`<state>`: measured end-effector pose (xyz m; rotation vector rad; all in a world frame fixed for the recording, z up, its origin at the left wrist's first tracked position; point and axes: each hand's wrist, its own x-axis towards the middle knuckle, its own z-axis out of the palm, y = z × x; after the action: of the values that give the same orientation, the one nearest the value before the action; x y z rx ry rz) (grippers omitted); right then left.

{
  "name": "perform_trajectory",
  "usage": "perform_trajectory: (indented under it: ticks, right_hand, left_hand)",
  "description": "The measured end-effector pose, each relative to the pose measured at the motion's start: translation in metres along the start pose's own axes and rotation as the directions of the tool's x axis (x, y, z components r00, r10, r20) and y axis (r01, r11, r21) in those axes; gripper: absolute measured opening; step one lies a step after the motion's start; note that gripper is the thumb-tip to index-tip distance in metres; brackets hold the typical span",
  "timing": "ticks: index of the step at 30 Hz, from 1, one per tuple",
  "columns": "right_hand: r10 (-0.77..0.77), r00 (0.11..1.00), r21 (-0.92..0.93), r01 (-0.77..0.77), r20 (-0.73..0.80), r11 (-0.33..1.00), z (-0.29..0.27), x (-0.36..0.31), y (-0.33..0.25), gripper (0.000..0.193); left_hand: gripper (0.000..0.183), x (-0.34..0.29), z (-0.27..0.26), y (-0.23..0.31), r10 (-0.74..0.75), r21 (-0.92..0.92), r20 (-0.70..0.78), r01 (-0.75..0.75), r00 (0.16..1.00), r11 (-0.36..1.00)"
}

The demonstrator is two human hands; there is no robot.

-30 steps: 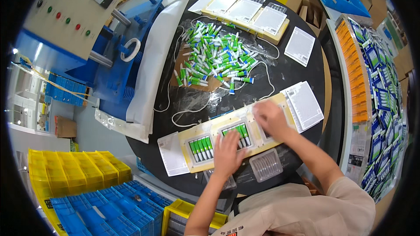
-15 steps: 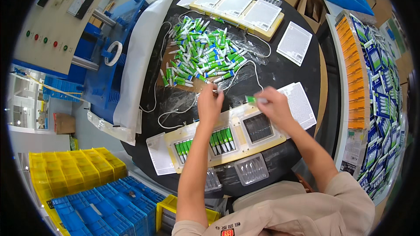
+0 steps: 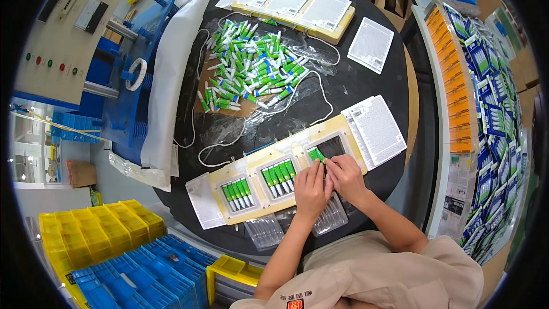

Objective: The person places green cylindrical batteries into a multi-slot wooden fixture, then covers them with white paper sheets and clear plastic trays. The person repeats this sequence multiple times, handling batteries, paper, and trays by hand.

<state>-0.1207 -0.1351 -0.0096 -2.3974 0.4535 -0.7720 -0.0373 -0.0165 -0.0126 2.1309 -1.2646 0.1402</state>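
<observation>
Both of my hands are over the right-hand compartment of a cream-coloured fixture (image 3: 251,214) with three compartments. My left hand (image 3: 311,193) has its fingers bent at the lower end of a small green-and-white tube (image 3: 315,153) in that compartment. My right hand (image 3: 346,178) is closed against it from the right, its fingertips meeting the same tube. The hands hide most of the tube and the lower part of the compartment. Rows of green tubes with white caps (image 3: 238,194) lie side by side in the left compartment, and similar tubes (image 3: 278,177) fill the middle one.
A heap of loose tubes (image 3: 251,68) lies beyond the fixture amid white cords. Printed cards (image 3: 377,129) sit right of it, and clear plastic blisters (image 3: 266,232) at its near edge. A second fixture (image 3: 343,26) stands at the back, a blue press (image 3: 131,80) at left.
My left hand has come from the heap to the right compartment. My right hand has lowered there with a green tube. The fixture now appears farther left, with its left and middle rows uncovered.
</observation>
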Motion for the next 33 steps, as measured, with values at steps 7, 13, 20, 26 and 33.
perform_trajectory:
  ticks: [7, 13, 20, 26, 33]
  right_hand:
    - [0.065, 0.994, -0.043, -0.061, 0.087, 0.997, -0.004, 0.004, -0.002, 0.030]
    - [0.113, 0.986, 0.001, -0.114, 0.123, 0.994, -0.016, 0.026, -0.001, 0.026]
    - [-0.123, 0.986, 0.016, 0.122, 0.116, 0.992, 0.047, 0.190, 0.055, 0.014]
    - [-0.169, 0.840, -0.075, 0.240, 0.516, 0.968, 0.106, 0.233, 0.067, 0.015]
    - [0.206, 0.975, 0.317, -0.223, 0.086, 0.922, -0.013, 0.123, 0.046, 0.023]
  left_hand:
    - [0.037, 0.001, -0.006, -0.005, 0.038, 0.021, 0.057, -0.039, 0.998, 0.999]
    - [0.034, 0.013, -0.014, -0.011, 0.061, -0.032, 0.002, -0.061, 0.998, 0.998]
    - [0.024, 0.147, -0.004, -0.110, -0.155, 0.007, -0.176, 0.159, 0.972, 0.987]
    - [0.021, 0.188, -0.013, -0.161, -0.180, 0.277, 0.068, 0.155, 0.981, 0.948]
    - [0.015, 0.175, -0.040, -0.191, 0.131, 0.521, 0.452, -0.380, 0.882, 0.764]
